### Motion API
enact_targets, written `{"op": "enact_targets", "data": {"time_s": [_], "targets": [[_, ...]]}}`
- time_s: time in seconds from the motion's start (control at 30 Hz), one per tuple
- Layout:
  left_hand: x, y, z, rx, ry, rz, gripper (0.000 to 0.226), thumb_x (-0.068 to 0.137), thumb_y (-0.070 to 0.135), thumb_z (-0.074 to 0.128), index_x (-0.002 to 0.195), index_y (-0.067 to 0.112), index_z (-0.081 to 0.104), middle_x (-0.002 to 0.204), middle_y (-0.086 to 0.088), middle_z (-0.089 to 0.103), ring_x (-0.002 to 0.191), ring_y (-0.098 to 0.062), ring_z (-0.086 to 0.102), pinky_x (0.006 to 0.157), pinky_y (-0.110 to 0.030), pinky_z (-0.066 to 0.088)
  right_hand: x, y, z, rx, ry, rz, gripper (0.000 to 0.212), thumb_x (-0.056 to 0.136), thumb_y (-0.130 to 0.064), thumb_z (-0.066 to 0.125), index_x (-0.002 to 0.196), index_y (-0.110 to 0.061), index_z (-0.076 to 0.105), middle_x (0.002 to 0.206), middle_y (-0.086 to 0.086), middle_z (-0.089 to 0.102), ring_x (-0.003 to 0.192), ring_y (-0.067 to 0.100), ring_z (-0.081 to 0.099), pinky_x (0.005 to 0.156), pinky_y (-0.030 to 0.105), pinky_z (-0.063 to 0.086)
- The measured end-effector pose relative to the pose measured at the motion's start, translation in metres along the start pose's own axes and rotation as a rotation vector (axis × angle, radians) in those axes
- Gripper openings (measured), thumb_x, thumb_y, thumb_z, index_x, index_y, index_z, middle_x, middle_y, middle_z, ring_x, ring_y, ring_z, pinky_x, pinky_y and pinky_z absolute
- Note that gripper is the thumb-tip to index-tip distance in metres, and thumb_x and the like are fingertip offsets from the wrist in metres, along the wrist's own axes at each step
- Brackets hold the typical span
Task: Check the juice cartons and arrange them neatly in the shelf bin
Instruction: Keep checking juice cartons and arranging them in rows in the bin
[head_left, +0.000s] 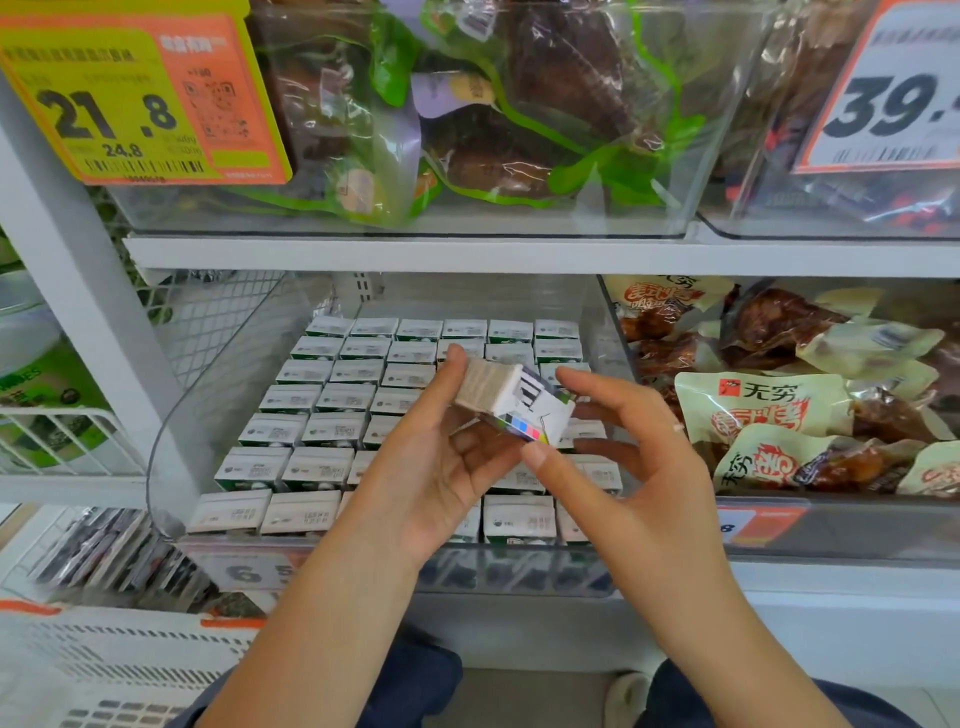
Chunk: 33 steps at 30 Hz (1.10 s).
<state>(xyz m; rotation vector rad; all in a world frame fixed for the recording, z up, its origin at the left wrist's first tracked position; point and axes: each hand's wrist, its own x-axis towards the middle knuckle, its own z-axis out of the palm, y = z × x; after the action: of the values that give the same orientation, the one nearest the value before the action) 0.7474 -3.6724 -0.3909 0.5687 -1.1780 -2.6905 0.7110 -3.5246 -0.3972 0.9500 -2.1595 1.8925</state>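
A small white juice carton (511, 400) with colour squares and a barcode on its end lies tilted above the bin. My left hand (441, 467) holds it from below, thumb up along its left end. My right hand (618, 457) pinches its lower right corner with the thumb, the fingers spread loosely over the top right. Below them a clear plastic shelf bin (171, 447) holds several rows of white cartons (311, 431) standing upright in neat lines. The hands hide part of the middle rows.
To the right a bin of brown snack packets (779, 410). Above, a shelf edge (467, 254) with bins of green-edged bags (493, 119) and price signs (135, 98). A white crate (104, 670) sits lower left. My knees show at the bottom.
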Motion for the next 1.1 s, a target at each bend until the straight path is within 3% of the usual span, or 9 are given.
{"op": "enact_targets", "data": {"time_s": [0.1,0.23,0.33,0.4,0.47,0.57,0.8,0.97,1.1], "targets": [[-0.003,-0.005,0.004,0.247,0.034,0.142,0.053,0.073,0.054,0.066,0.105,0.012,0.070,0.090,-0.010,0.074,0.079,-0.017,0.072,0.060,-0.026,0.056,-0.001,0.001,-0.003,-0.339,0.002,-0.153,0.049,0.075,-0.045,0.070,0.120,-0.028,0.058,0.113,-0.013,0.055,0.107,0.004,0.054,0.085,0.020,0.047],[-0.006,-0.006,0.008,0.366,0.031,0.232,0.058,0.070,0.059,0.063,0.107,0.016,0.068,0.097,-0.007,0.074,0.088,-0.018,0.072,0.067,-0.026,0.057,0.001,0.003,-0.005,-0.500,0.062,-0.203,0.040,0.078,-0.037,0.069,0.115,-0.023,0.063,0.102,-0.009,0.060,0.091,0.011,0.059,0.069,0.031,0.053],[-0.008,0.001,0.007,0.283,0.041,0.242,0.063,0.070,0.060,0.057,0.113,0.015,0.067,0.100,-0.010,0.073,0.087,-0.020,0.071,0.067,-0.029,0.057,0.004,0.003,-0.010,-0.380,0.074,-0.100,0.034,0.081,-0.036,0.072,0.113,-0.033,0.061,0.100,-0.018,0.059,0.090,0.002,0.057,0.075,0.023,0.050],[-0.008,0.003,0.006,0.297,0.017,0.281,0.052,0.072,0.055,0.060,0.104,0.017,0.072,0.096,-0.010,0.073,0.086,-0.020,0.071,0.065,-0.028,0.057,0.005,0.002,-0.012,-0.202,0.054,0.018,0.030,0.081,-0.044,0.069,0.109,-0.039,0.061,0.103,-0.017,0.063,0.093,0.002,0.060,0.081,0.023,0.049],[-0.010,0.004,0.007,0.323,-0.025,0.308,0.037,0.073,0.052,0.065,0.094,0.023,0.076,0.095,-0.008,0.073,0.087,-0.018,0.070,0.067,-0.027,0.056,0.005,0.000,-0.013,0.019,0.031,0.128,0.031,0.081,-0.045,0.067,0.110,-0.034,0.064,0.104,-0.006,0.068,0.091,0.011,0.065,0.083,0.035,0.052],[-0.011,0.005,0.009,0.312,-0.076,0.312,0.044,0.067,0.055,0.066,0.095,0.023,0.076,0.100,-0.008,0.073,0.091,-0.018,0.070,0.070,-0.026,0.056,0.004,0.001,-0.013,0.126,0.012,0.184,0.035,0.082,-0.044,0.061,0.113,-0.027,0.066,0.100,0.000,0.071,0.091,0.020,0.066,0.082,0.047,0.053],[-0.010,0.005,0.008,0.368,-0.035,0.337,0.041,0.062,0.061,0.065,0.084,0.029,0.077,0.089,-0.004,0.075,0.078,-0.016,0.071,0.062,-0.023,0.055,0.002,0.002,-0.008,0.016,-0.038,0.096,0.022,0.089,-0.042,0.049,0.107,-0.042,0.063,0.102,-0.020,0.068,0.096,0.002,0.064,0.080,0.021,0.051],[-0.013,0.004,0.008,0.396,0.011,0.419,0.040,0.062,0.056,0.070,0.084,0.022,0.073,0.088,-0.003,0.075,0.078,-0.015,0.072,0.062,-0.023,0.055,0.001,0.003,-0.007,-0.169,-0.045,0.009,0.035,0.090,-0.047,0.051,0.120,-0.031,0.060,0.110,-0.019,0.059,0.105,0.004,0.057,0.084,0.018,0.047],[-0.016,-0.003,0.011,0.609,0.050,0.595,0.031,0.068,0.040,0.075,0.093,0.023,0.067,0.092,0.005,0.074,0.083,-0.011,0.071,0.067,-0.023,0.056,0.000,0.003,-0.004,-0.319,-0.035,-0.046,0.057,0.077,-0.056,0.065,0.126,-0.028,0.053,0.113,-0.018,0.050,0.105,0.001,0.051,0.086,0.011,0.041]]}}
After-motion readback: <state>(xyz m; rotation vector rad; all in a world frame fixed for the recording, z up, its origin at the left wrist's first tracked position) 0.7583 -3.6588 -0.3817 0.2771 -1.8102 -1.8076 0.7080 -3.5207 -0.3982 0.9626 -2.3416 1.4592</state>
